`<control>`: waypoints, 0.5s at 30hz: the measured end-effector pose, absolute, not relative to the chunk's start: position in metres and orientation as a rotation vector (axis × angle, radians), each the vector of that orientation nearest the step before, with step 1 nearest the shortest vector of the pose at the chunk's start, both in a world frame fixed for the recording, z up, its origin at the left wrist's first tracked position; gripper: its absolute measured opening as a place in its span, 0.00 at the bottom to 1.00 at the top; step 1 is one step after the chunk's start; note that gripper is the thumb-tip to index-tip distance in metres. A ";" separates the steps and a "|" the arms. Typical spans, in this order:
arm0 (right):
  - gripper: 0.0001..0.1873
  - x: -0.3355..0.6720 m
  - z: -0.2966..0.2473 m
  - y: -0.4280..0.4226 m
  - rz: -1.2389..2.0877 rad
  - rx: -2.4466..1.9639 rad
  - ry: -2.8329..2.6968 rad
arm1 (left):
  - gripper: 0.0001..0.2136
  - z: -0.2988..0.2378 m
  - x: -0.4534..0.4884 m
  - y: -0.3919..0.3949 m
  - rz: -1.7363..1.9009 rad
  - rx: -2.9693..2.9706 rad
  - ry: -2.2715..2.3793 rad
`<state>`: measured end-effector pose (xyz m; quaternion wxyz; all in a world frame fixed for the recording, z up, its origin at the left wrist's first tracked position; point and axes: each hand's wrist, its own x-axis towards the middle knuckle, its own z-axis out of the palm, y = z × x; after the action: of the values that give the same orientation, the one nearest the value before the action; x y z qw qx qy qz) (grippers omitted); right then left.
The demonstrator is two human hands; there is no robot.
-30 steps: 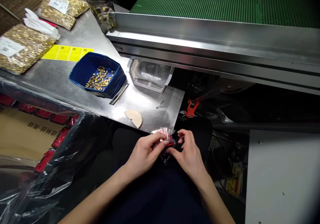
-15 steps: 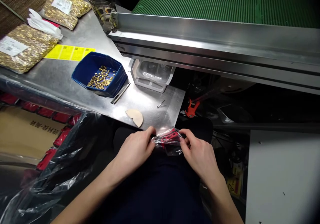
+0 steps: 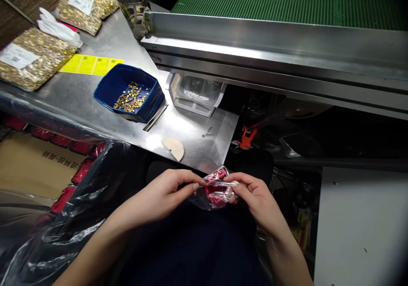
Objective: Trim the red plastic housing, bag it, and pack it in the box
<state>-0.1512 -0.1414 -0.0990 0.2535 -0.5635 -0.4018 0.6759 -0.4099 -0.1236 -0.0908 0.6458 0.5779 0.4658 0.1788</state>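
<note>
Over my lap, both hands hold a small clear plastic bag with a red part inside [image 3: 216, 189]. My left hand [image 3: 165, 192] pinches the bag's left edge with thumb and fingers closed. My right hand [image 3: 255, 194] grips the right side, fingers curled over the top. The bag hangs just below the front edge of the steel table [image 3: 204, 150].
On the table sit a blue bin of small gold pieces [image 3: 129, 91], a tan half-disc [image 3: 174, 147], a small metal pin [image 3: 206, 132], yellow labels [image 3: 91, 64] and bags of gold parts [image 3: 30, 56]. A green conveyor [image 3: 287, 1] runs behind. A bagged box of red parts [image 3: 70, 188] lies left.
Both hands have turned and reworked the bagged red part, which shifted slightly right and lower. The view has drifted a little.
</note>
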 end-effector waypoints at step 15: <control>0.07 -0.179 -0.118 -0.165 1.451 -1.526 -1.579 | 0.06 -0.101 -0.377 -0.151 0.726 1.060 1.087</control>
<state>-0.1786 -0.1652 -0.1179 0.2521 -0.5610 -0.5805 0.5336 -0.3772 -0.1510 -0.1011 0.6665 0.4696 0.4815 0.3216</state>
